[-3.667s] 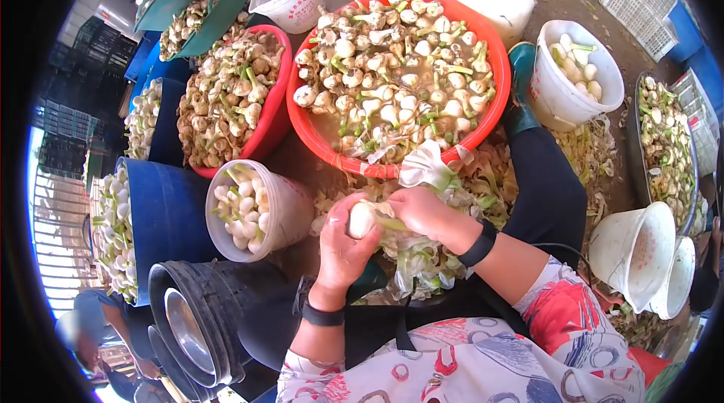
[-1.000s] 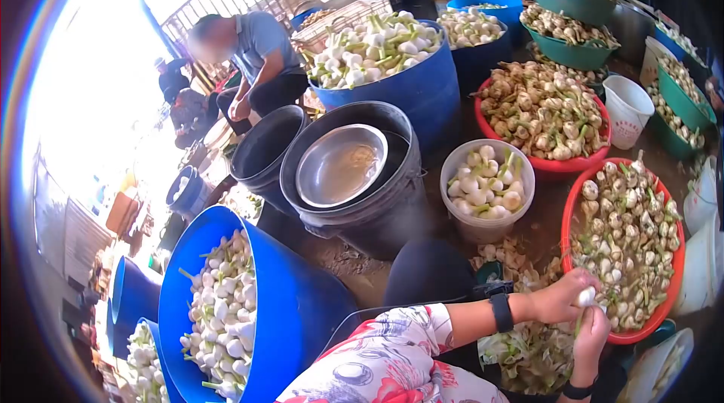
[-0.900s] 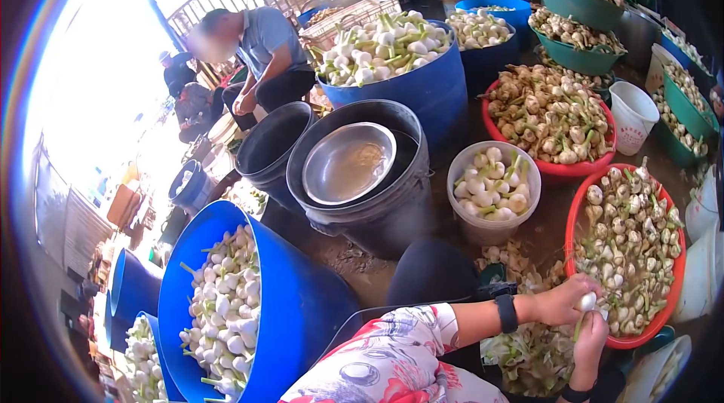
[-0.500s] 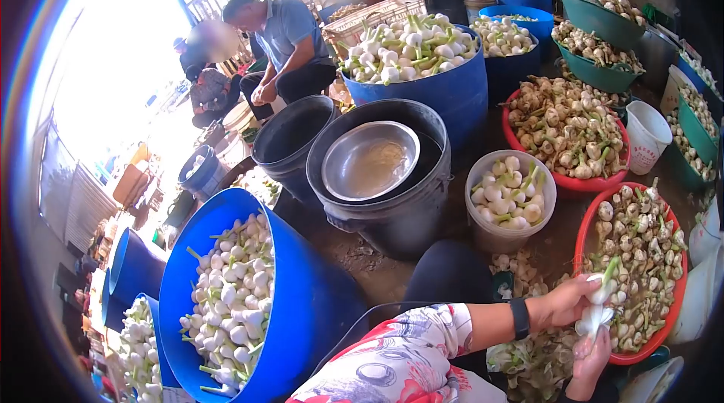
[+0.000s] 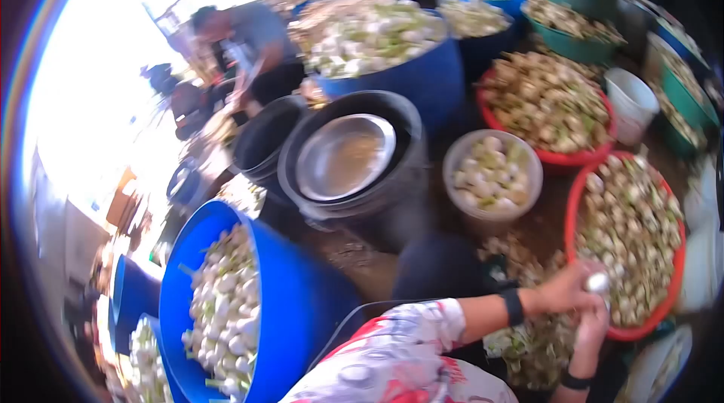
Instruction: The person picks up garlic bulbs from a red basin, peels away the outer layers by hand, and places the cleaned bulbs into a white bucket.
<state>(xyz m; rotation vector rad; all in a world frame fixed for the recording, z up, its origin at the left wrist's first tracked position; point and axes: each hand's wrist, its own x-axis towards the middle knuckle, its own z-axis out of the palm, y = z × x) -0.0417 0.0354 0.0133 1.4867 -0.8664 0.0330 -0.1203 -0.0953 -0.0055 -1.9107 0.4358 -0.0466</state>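
Observation:
A peeled white garlic bulb (image 5: 597, 282) shows at the fingers of my left hand (image 5: 562, 288), which is closed around it. My right hand (image 5: 591, 318) comes up from below and meets the left hand just under the bulb. Its fingers are closed, and motion blur hides what they grip. Both hands are at the near left rim of a red tub (image 5: 571, 214) of unpeeled garlic (image 5: 630, 233). Loose garlic skins (image 5: 539, 350) lie on the floor below my hands.
A white bucket (image 5: 452, 199) of peeled garlic stands ahead. Left of it, a metal bowl (image 5: 313, 184) sits in a black bucket (image 5: 354, 214). A blue barrel (image 5: 294, 282) of garlic stands at left. Another red tub (image 5: 581, 158) stands further back. A person (image 5: 260, 41) sits beyond.
My head view has shifted, blurring the scene. My hands have come closer together; the long white skin and green stem seen between them before no longer show.

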